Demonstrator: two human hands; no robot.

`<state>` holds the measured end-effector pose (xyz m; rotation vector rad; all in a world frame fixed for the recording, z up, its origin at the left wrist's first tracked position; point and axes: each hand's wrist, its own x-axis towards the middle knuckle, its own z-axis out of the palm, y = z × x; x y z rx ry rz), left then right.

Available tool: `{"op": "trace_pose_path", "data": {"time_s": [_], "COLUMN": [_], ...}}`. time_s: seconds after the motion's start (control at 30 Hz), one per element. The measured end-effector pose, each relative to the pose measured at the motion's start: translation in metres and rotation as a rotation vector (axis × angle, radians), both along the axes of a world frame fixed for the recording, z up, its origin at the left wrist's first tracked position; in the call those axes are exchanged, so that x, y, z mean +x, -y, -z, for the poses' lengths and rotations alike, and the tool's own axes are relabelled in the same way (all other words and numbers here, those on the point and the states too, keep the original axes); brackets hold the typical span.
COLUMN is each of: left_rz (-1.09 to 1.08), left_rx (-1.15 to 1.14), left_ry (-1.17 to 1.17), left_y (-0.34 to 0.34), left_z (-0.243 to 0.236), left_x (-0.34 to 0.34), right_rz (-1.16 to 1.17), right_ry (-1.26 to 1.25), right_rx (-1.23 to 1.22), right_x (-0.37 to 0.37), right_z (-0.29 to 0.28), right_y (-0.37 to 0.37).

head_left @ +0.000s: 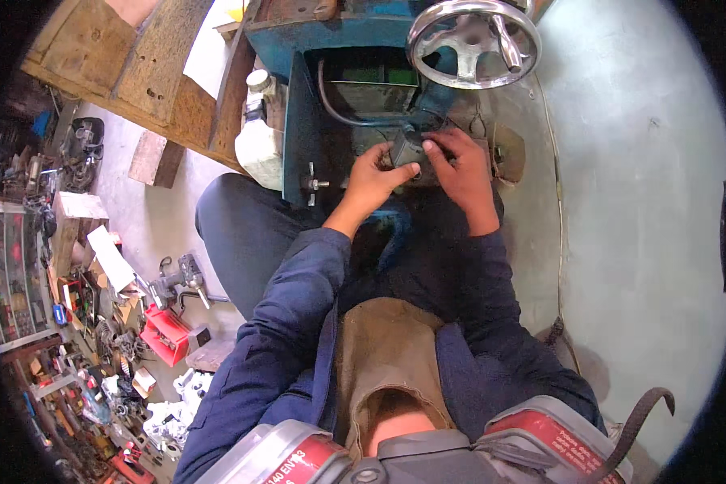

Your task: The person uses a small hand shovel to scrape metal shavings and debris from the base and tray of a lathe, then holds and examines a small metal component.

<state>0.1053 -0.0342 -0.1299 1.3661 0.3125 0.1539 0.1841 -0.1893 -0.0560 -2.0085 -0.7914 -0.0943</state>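
A small dark grey boxy part [409, 151] is between my two hands at the open front of a blue machine cabinet [296, 121]. My left hand [373, 181] grips it from the left and below, thumb pressed along its lower edge. My right hand [463, 171] pinches its right side near the top with thumb and fingers. A grey hose [331, 107] curves down inside the cabinet and runs toward the top of the part. My fingers hide its far side, and I cannot make out its exact kind.
A chrome handwheel [474, 44] juts out above right. White plastic jugs [260, 145] stand left of the cabinet, by a wing-nut bolt [315, 184] on its wall. Wooden beams [153, 73] lie upper left. Tools, a red box [165, 333] and loose parts crowd the floor left. A cable [558, 202] runs along the right.
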Motion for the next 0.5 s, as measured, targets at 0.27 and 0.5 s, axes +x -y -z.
{"op": "trace_pose_path", "data": {"time_s": [0.27,0.5], "left_rz": [-0.073,-0.067], "left_rx": [0.382,0.578], "left_ry": [0.1,0.053], "left_y": [-0.004,-0.004], "left_z": [0.014,0.018], "left_x": [0.014,-0.009], "right_rz": [0.008,-0.143], "right_ry": [0.274,0.355], "right_rx": [-0.428,-0.589], "right_x": [0.008,-0.013], "right_z": [-0.002,0.038], "right_y": [-0.004,-0.016]}}
